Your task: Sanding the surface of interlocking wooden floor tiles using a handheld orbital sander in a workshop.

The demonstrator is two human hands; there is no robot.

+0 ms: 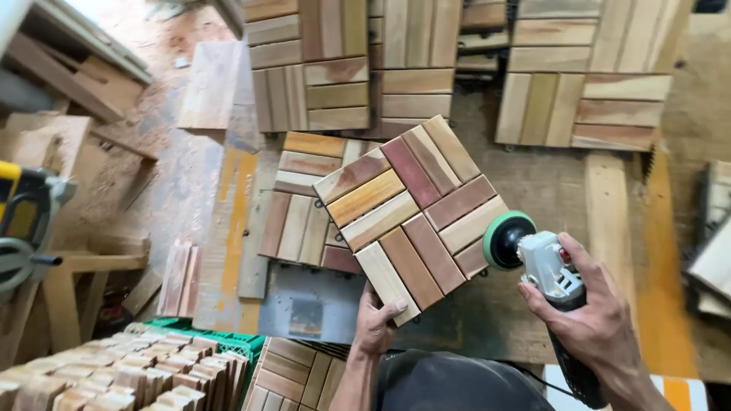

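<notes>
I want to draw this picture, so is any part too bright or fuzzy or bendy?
Head view: the top-left corner by the sawdust floor is washed out white; the wooden tile in the left hand is sharp and evenly lit; the sander in the right hand is sharp too; straight boards bend a little near the edges, from the wide lens.

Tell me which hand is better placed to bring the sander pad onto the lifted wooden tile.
Right. The right hand grips the sander, its pad beside the wooden tile edge. The left hand is busy holding that tile by its lower corner.
</notes>
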